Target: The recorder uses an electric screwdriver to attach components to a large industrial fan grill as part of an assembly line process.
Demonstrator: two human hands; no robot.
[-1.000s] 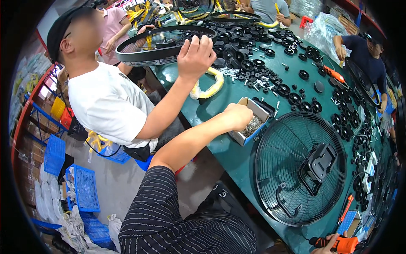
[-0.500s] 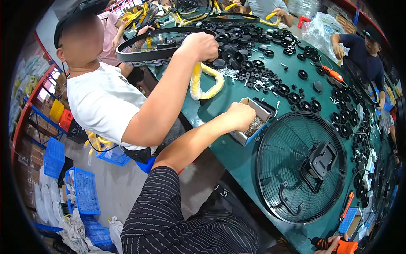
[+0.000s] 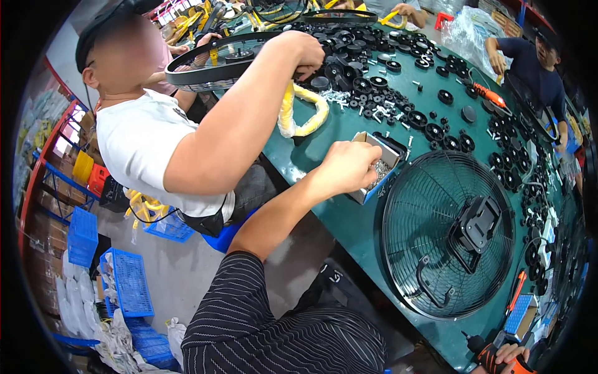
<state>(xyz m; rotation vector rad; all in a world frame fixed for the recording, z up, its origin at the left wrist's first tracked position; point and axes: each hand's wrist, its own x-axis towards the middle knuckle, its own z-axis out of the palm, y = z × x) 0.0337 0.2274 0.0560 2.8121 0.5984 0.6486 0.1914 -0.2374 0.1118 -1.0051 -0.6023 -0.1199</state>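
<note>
My left hand (image 3: 350,166) is over a small cardboard box (image 3: 374,192) of small metal screws (image 3: 381,169), its fingers curled together at the box's edge. Whatever is between the fingertips is hidden. At the lower right edge, my right hand (image 3: 512,355) is wrapped round an orange and black power drill (image 3: 488,354). Between the hands, a round black fan guard (image 3: 408,249) lies on the green table (image 3: 349,227). A black bracket (image 3: 476,225) and a curved black handle (image 3: 427,287) are on the guard.
Black knobs and wheels (image 3: 433,132) and loose bolts cover the table beyond the box. A co-worker in a white shirt (image 3: 146,140) reaches across at the left, near a yellow wrapped tube (image 3: 311,118). An orange tool (image 3: 489,95) and a blue-and-white box (image 3: 520,315) lie at the right.
My left hand has lifted and drawn back slightly from inside the screw box. My right hand and the drill show more at the lower right. The co-worker's arm has shifted a little.
</note>
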